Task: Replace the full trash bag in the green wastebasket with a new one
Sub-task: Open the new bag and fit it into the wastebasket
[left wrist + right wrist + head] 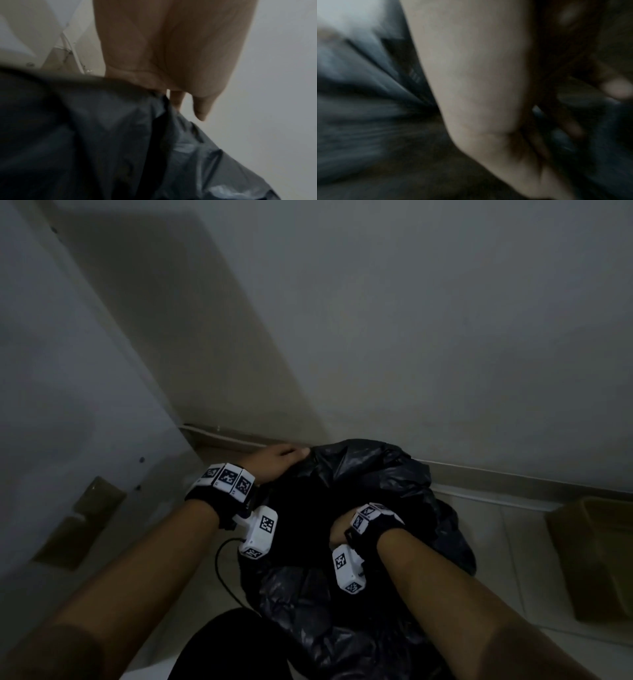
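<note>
A black trash bag (pixel 376 491) billows open on the floor in front of me; whatever it covers is hidden, and no green wastebasket shows. My left hand (pixel 284 458) sits on the bag's far left rim. In the left wrist view this left hand (pixel 181 105) hooks its fingers over the edge of the bag (pixel 102 135), thumb pointing down. My right hand (pixel 339 530) reaches down into the bag's mouth, fingers hidden. The right wrist view is blurred: my right hand (pixel 573 121) lies among dark folds of the bag (pixel 359 94), its grip unclear.
A cardboard box (pixel 592 556) stands on the tiled floor at the right. Flat cardboard pieces (pixel 78 522) lean against a white panel (pixel 51 371) at the left. A wall with a skirting board (pixel 513 477) runs just behind the bag. A black cable (pixel 222 563) hangs from my left wrist.
</note>
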